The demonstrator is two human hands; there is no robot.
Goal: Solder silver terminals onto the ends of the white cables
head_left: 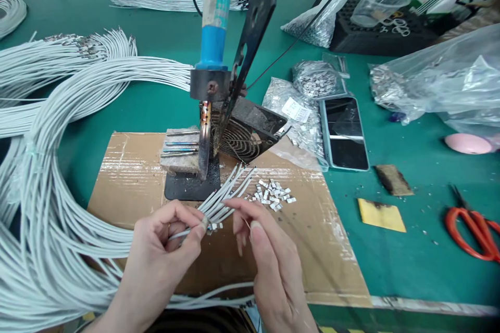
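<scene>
My left hand (164, 244) is closed round a small bundle of white wires (226, 192), whose ends fan out toward the soldering iron stand. My right hand (265, 250) pinches at that same bundle from the right, fingertips touching the wires near the left thumb. Just beyond the fingers lies a small pile of silver metal terminals (273, 193) on a cardboard sheet (133, 177). A blue-handled soldering iron (213, 26) stands upright in its clamp above a black base (191, 184).
Large coils of white wire (50, 166) fill the left side. A small fan (242, 135) sits behind the iron. A phone (344, 132), bags of terminals (312, 80), yellow sponge (380, 214) and red scissors (474, 229) lie to the right on the green table.
</scene>
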